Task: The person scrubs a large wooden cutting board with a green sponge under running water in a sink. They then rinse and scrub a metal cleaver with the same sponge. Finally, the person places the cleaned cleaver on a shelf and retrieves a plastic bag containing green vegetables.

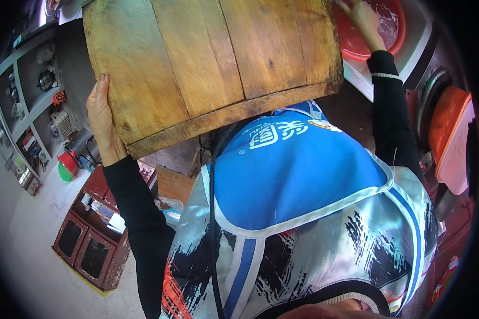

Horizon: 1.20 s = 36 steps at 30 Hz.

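A large wooden board (223, 60), made of several planks with an edge strip, fills the upper middle of the head view and looks wet in parts. My left hand (103, 115) holds its left edge, thumb on the face and the other fingers hidden. To the right of the board, my right hand (359, 18) is over a red plastic basin (399, 28) with cloudy, whitish liquid in it. The fingers there are partly cut off by the picture's top edge, so whether they hold something does not show.
The basin sits in a white sink (419, 48). Orange and pink plastic baskets (449, 135) stand at the right. At the left are a dark red cabinet (97, 247), wall shelves (44, 99) and red and green bowls (66, 169). A black cable (212, 191) hangs over my blue apron (295, 175).
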Each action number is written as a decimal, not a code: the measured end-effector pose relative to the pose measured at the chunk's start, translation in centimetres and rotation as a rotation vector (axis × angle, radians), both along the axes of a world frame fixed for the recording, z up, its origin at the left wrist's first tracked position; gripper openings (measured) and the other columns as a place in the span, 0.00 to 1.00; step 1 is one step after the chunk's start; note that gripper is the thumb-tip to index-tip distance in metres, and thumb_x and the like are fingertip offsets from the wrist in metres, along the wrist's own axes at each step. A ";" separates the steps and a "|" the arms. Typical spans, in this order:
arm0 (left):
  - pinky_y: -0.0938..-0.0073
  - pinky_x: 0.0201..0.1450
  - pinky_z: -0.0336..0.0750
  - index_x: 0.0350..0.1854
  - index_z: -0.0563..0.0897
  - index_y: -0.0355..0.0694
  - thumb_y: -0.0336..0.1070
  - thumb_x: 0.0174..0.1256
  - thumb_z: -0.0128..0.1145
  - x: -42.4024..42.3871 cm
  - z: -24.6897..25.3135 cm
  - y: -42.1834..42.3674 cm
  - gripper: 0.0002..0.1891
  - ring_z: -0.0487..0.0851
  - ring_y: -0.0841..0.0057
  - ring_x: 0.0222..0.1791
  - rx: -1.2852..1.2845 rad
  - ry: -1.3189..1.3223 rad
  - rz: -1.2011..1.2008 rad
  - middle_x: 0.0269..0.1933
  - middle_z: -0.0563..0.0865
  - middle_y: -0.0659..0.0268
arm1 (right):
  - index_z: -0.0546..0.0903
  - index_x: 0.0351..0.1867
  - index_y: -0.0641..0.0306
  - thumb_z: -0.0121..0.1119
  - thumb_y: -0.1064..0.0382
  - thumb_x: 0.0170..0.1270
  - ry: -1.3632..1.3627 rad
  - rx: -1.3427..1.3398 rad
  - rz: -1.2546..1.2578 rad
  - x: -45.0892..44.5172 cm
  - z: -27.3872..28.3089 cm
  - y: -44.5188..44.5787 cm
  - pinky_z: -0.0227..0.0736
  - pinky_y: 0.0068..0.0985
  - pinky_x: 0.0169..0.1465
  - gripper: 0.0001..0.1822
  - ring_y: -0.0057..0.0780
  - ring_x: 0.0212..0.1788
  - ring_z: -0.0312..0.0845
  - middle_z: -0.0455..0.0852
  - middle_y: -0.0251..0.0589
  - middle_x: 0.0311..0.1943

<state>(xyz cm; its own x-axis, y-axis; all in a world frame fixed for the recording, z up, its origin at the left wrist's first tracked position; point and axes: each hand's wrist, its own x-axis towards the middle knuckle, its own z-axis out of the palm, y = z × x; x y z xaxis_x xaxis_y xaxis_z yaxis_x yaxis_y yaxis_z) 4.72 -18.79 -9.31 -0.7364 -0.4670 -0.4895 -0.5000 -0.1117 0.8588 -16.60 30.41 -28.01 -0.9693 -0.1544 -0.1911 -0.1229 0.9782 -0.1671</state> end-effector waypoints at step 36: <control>0.85 0.39 0.77 0.46 0.82 0.31 0.38 0.69 0.56 -3.9 1.2 0.4 0.14 0.84 0.83 0.35 0.081 0.043 -0.109 0.40 0.87 0.65 | 0.84 0.45 0.57 0.64 0.70 0.52 0.087 -1.071 0.858 14.9 12.6 -18.8 0.76 0.25 0.36 0.17 0.33 0.36 0.80 0.81 0.38 0.38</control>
